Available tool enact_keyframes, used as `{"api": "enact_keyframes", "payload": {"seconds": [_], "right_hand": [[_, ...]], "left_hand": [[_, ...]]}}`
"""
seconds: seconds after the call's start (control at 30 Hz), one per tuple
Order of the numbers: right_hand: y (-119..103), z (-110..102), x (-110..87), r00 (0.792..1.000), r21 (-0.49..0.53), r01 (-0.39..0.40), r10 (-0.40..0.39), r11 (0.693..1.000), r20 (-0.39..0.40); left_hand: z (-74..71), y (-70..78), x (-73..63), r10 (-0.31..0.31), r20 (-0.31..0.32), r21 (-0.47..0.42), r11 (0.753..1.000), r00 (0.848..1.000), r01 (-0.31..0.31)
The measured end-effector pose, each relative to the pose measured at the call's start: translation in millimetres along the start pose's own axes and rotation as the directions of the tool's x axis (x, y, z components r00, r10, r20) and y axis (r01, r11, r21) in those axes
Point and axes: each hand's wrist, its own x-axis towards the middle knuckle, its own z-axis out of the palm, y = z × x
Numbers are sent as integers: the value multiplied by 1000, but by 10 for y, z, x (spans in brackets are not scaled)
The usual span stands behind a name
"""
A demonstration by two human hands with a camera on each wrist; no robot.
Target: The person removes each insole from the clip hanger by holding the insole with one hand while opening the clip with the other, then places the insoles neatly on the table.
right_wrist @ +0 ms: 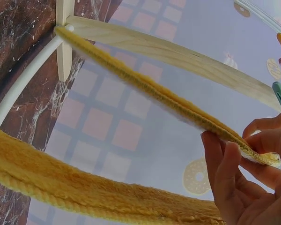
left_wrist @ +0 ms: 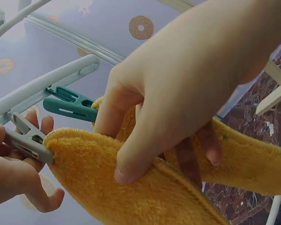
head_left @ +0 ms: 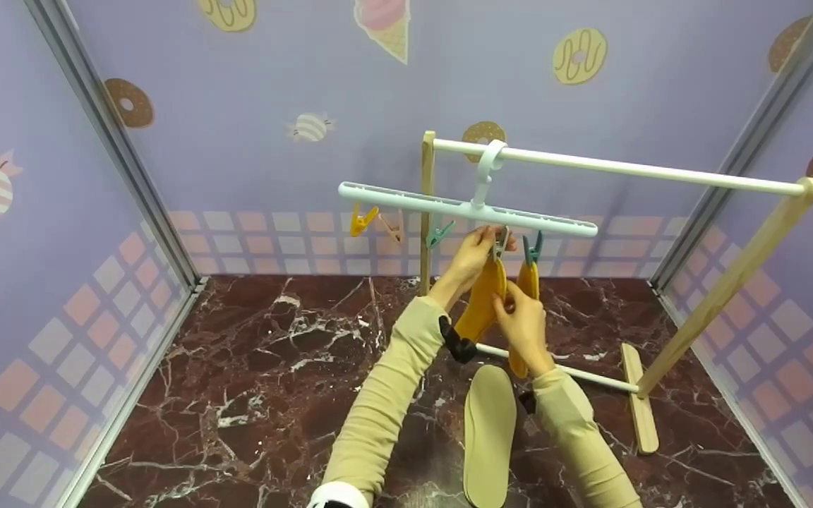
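Observation:
My left hand (head_left: 466, 264) pinches a grey clothespin (left_wrist: 30, 143) under the white hanger (head_left: 406, 200). That clothespin's tip bites the top end of a fuzzy yellow insole (left_wrist: 93, 173). Lower on the same insole, my right hand (head_left: 525, 326) grips its edge, thumb on the near face and fingers behind. Just to the right, a second yellow insole (right_wrist: 93, 185) hangs from a dark green clothespin (head_left: 533, 248). In the right wrist view the gripped insole shows edge-on.
The hanger hooks over the white bar (head_left: 618, 166) of a wooden rack (head_left: 731, 289). Yellow (head_left: 360, 222), pink (head_left: 392, 227) and light green (head_left: 440, 233) clothespins dangle at its left. Beige insoles (head_left: 490, 434) lie on the dark marbled floor (head_left: 272, 395), between the forearms.

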Motion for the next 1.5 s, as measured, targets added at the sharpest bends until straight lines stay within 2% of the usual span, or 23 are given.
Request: {"api": "enact_keyframes", "payload": {"seconds": [0.33,0.73,0.9,1.03,1.5], "right_hand": [[-5,0,-58,1000,24,-21,21,999,-10],[20,-16,-73,999,26,-45,45,999,-5],[46,-21,-82,999,24,-32,33,999,-10],[67,-22,-97,1000,21,-18,18,1000,-4],[108,-56,-126,999,8,-54,54,999,0]], "left_hand": [[-1,-13,-30,-3,-17,-92,996,1000,1],[4,-11,-29,-16,-21,-46,999,1000,15],[6,-9,-31,-17,1,-39,999,1000,17],[12,0,-32,-17,-6,-20,1000,1000,17],[12,7,-24,-22,0,-37,999,1000,22]]}}
